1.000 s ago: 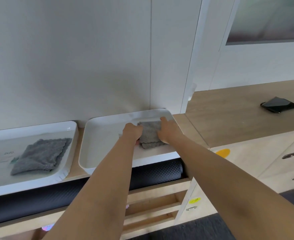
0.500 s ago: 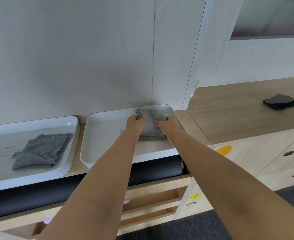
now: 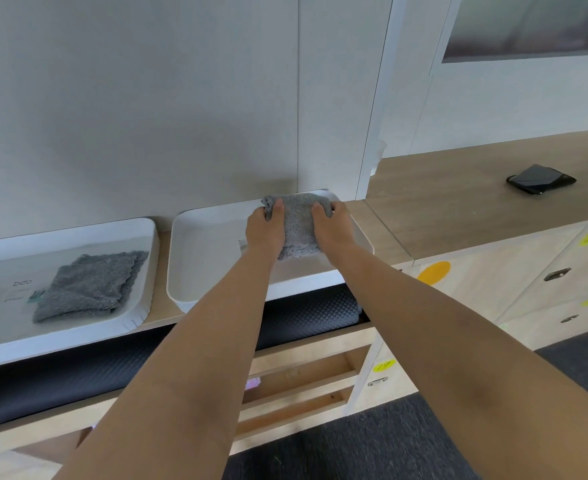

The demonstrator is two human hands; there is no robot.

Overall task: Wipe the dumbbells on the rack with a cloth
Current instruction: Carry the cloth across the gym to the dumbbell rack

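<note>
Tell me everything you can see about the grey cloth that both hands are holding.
The grey cloth looks like soft, fluffy microfibre, bunched rather than spread flat. The left hand grips its left side, the right hand its right, both curled over its upper edge. It is over the back of the right-hand white tray; whether its lower edge touches the tray floor is unclear.
</note>
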